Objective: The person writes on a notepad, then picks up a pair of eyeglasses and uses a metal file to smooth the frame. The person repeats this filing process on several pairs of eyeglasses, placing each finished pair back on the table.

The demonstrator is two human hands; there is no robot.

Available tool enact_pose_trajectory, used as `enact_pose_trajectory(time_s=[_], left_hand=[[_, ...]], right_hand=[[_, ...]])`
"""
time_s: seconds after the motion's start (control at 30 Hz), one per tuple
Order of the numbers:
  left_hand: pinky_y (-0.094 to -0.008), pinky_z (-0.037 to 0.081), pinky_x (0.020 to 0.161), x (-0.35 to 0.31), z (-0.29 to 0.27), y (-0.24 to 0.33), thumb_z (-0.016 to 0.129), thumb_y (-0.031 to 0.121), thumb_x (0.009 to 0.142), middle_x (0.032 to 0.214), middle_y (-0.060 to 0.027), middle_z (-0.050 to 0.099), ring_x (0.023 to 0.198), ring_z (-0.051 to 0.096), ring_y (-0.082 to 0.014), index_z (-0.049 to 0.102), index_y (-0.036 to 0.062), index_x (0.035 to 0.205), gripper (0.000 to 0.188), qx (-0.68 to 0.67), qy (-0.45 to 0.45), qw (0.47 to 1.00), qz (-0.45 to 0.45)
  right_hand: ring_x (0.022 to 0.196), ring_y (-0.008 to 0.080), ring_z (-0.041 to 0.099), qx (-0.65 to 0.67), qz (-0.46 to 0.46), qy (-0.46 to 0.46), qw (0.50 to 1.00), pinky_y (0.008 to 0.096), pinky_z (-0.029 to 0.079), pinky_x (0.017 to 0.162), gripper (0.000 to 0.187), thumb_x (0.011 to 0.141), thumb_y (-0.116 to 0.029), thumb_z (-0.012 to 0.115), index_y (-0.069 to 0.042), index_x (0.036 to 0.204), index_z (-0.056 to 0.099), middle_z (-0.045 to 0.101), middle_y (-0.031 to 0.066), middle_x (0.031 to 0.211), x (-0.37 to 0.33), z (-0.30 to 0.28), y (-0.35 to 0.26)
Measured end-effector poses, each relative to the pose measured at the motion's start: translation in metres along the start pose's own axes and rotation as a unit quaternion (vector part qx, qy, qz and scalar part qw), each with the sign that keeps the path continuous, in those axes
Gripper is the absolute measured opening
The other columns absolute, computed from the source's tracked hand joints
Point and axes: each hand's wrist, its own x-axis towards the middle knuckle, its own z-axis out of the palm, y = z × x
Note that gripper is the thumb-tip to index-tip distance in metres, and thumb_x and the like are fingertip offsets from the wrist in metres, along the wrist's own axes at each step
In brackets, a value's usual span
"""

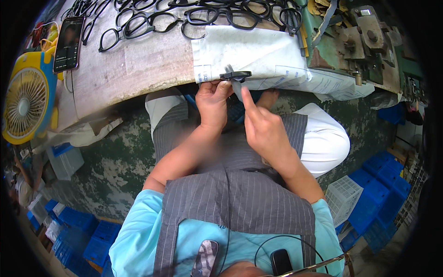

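At the front edge of the table, my left hand [213,102] pinches a black eyeglass frame [241,74] between thumb and fingers. The frame is seen nearly edge-on, over the white sheet. A flat grey strip-like tool [237,87] crosses the frame, its tip showing on the far side. My right hand [266,127] is closed around the near end of this tool, with the index finger stretched along it. Whether the tool passes through a lens opening or lies against the rim, I cannot tell. The right hand's other fingers are curled and partly hidden.
Several black eyeglass frames [152,25] lie along the back of the table [152,64]. A white sheet [258,48] hangs over its front edge. A phone [69,44] and a yellow-blue fan [27,101] stand left; a metal fixture [369,39] right. Blue crates [369,194] sit on the floor.
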Motion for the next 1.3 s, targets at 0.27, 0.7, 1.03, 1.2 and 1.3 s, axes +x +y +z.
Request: enact_pose_trajectory(time_s=[0.27, 0.7, 1.03, 1.2, 1.3], left_hand=[[-0.0341, 0.057, 0.08, -0.004, 0.006, 0.005, 0.065, 0.007, 0.089, 0.096, -0.0071, 0.066, 0.083, 0.067, -0.0188, 0.059, 0.0007, 0.103, 0.016, -0.055, 0.014, 0.998, -0.029], [-0.0331, 0.057, 0.08, -0.003, 0.005, 0.005, 0.065, 0.014, 0.091, 0.097, -0.0065, 0.063, 0.087, 0.065, -0.0184, 0.056, 0.002, 0.101, 0.018, -0.038, 0.0, 0.999, -0.012], [-0.0333, 0.057, 0.081, -0.004, 0.005, 0.006, 0.064, 0.012, 0.091, 0.098, -0.0079, 0.065, 0.086, 0.066, -0.0187, 0.057, 0.0024, 0.102, 0.015, -0.056, -0.011, 0.998, -0.021], [-0.0348, 0.057, 0.082, -0.003, 0.005, 0.006, 0.062, 0.01, 0.092, 0.097, -0.0095, 0.065, 0.088, 0.066, -0.0202, 0.057, 0.0003, 0.102, 0.014, -0.032, 0.005, 0.999, -0.027], [-0.0295, 0.055, 0.078, -0.004, 0.008, 0.009, 0.065, 0.006, 0.089, 0.096, -0.0068, 0.066, 0.082, 0.066, -0.0154, 0.059, 0.0004, 0.102, 0.015, -0.077, -0.012, 0.997, -0.019]], right_hand=[[0.051, 0.0325, 0.058, -0.033, -0.029, 0.085, 0.995, 0.0425, 0.05, 0.051, 0.058, 0.082, -0.005, 0.058, 0.0, 0.138, 0.043, 0.056, 0.0141, 0.063, 0.014, 0.004, 0.012], [0.048, 0.0304, 0.057, -0.08, -0.049, 0.066, 0.993, 0.0406, 0.049, 0.049, 0.054, 0.082, -0.006, 0.058, 0.0, 0.134, 0.048, 0.055, 0.0132, 0.062, 0.023, 0.013, 0.015], [0.068, 0.0371, 0.062, 0.062, 0.006, 0.007, 0.998, 0.043, 0.05, 0.064, 0.056, 0.084, 0.003, 0.055, -0.003, 0.139, 0.043, 0.061, 0.0197, 0.075, -0.01, -0.02, -0.014], [0.064, 0.0355, 0.062, -0.067, 0.023, 0.003, 0.997, 0.0443, 0.05, 0.059, 0.052, 0.083, 0.0, 0.057, 0.0, 0.134, 0.047, 0.059, 0.0186, 0.07, 0.015, 0.003, -0.003], [0.051, 0.0323, 0.059, -0.093, -0.026, 0.069, 0.993, 0.0412, 0.051, 0.052, 0.054, 0.083, -0.009, 0.058, -0.001, 0.135, 0.047, 0.057, 0.0144, 0.063, 0.032, 0.003, 0.005]])
